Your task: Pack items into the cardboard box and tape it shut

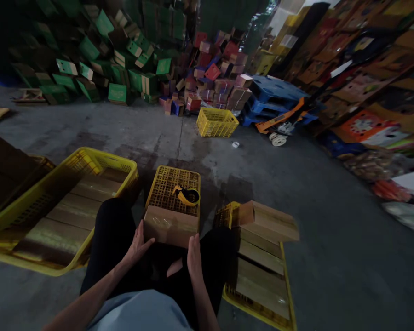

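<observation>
A brown cardboard box with shiny clear tape along its top rests at the near end of a yellow plastic crate. My left hand presses on the box's left end, thumb along its near edge. At the opposite end my right hand holds the near right corner, so the box sits between both hands. On the crate's grid surface just beyond lies a yellow tape dispenser. My knees are on either side of the box.
To the left, a yellow crate holds several cardboard boxes; another crate on the right holds more, one tilted on top. Farther off are a yellow crate, blue pallets, an orange pallet jack and piled green cartons.
</observation>
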Available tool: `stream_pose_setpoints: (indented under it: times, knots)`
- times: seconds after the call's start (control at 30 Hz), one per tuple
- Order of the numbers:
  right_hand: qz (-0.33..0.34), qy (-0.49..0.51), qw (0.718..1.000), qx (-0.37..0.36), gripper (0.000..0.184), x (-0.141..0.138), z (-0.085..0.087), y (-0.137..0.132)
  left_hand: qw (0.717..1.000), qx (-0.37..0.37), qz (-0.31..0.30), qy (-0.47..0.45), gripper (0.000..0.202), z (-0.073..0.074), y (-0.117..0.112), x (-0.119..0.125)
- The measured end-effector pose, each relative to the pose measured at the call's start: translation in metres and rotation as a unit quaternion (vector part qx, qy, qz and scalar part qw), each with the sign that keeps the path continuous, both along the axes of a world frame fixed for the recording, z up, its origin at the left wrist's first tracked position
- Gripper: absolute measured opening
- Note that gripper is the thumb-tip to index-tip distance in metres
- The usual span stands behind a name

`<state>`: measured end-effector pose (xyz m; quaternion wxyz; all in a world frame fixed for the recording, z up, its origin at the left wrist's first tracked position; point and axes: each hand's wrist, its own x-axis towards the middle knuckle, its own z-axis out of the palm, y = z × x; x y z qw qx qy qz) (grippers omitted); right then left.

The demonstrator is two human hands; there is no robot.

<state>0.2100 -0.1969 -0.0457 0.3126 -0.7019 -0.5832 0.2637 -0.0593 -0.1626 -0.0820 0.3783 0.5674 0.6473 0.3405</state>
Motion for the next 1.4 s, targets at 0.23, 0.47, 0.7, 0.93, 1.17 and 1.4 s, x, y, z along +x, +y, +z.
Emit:
stream_pose_setpoints:
  times: [0.23,0.47,0.7,0.93,1.17,1.4]
  knots:
    - [-0.015,-0.003,0.999,-0.050,0.092,-0.010,-0.002,-0.002,0.994,0.035,-0.029,0.098,0.104,0.011,-0.003,-0.003]
    - [0.025,-0.075,0.996,0.036,0.088,0.001,-0.007,-0.012,0.987,0.053,-0.053,0.140,0.101,0.022,-0.001,-0.007]
    - [0.019,-0.098,0.994,0.050,0.086,0.004,-0.006,-0.005,0.982,0.076,-0.068,0.157,0.098,0.022,0.003,-0.009]
    - [0.013,-0.194,0.979,0.057,0.085,-0.011,-0.004,-0.013,0.973,0.109,-0.067,0.192,0.096,0.021,-0.004,-0.001]
    - [0.057,-0.275,0.959,0.023,0.084,-0.033,0.014,-0.019,0.938,0.180,-0.074,0.288,0.077,0.028,-0.010,0.011]
    - [0.103,-0.275,0.956,0.020,0.079,-0.057,0.027,-0.009,0.912,0.199,-0.137,0.330,0.075,0.039,-0.007,0.025]
